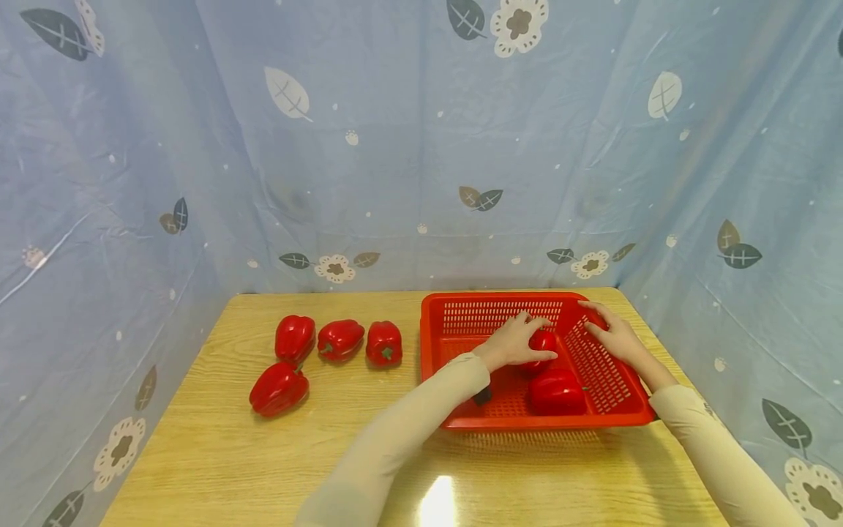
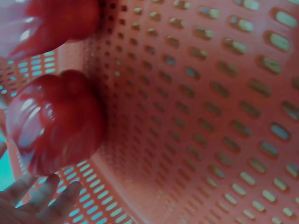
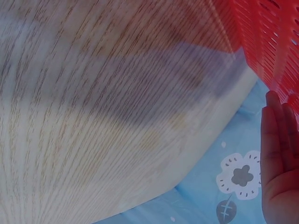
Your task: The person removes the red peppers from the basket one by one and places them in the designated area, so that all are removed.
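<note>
With left fingers [image 2: 63, 200] wide around one bell pepper [image 1: 544, 342], right fingers [image 3: 271, 144] straight at the slotted basket [image 1: 514, 422]: risking, through one clumsy nudge, a roll into the nearer pepper [image 1: 556, 393]!

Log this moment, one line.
Left hand: at glossy red bell pepper in red slotted plastic basket; right hand: at basket's right side; four peppers outside
</note>
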`<state>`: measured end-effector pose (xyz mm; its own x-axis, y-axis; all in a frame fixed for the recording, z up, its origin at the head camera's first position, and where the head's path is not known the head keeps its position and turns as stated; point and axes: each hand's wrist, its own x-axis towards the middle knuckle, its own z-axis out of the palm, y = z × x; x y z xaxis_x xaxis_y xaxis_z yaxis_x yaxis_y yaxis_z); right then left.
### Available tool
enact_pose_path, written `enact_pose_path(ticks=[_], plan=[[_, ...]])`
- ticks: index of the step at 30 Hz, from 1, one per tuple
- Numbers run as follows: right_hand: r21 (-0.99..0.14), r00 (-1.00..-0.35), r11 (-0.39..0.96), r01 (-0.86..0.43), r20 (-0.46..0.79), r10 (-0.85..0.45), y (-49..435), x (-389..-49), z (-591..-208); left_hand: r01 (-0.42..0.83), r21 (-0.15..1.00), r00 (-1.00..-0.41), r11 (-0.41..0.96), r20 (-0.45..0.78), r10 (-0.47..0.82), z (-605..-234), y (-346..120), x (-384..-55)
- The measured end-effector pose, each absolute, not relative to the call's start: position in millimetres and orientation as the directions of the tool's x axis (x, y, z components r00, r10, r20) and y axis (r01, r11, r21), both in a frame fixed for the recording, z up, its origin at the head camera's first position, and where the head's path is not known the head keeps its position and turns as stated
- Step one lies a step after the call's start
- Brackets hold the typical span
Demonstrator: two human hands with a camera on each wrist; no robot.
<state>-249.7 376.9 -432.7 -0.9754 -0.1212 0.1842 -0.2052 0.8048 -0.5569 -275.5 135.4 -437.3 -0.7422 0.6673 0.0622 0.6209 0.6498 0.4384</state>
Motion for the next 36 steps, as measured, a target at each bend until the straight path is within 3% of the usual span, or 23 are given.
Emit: enact_pose_path(ticks=[17,36], plan=[[-0.585,-0.979,0.788,-0.195,0.160,-0.123,375.6,-251.5,-431.4,0.655,0.312,-0.739,0.688,0.077,0.669,-443.5,137.7,-272.3],[-0.566,-0.976,0.799,-0.203,0.178,-0.122,376.0,-249.6,-431.7,0.649,0.427,-0.733,0.630,0.126,0.669,-436.6,123.7,-278.8]])
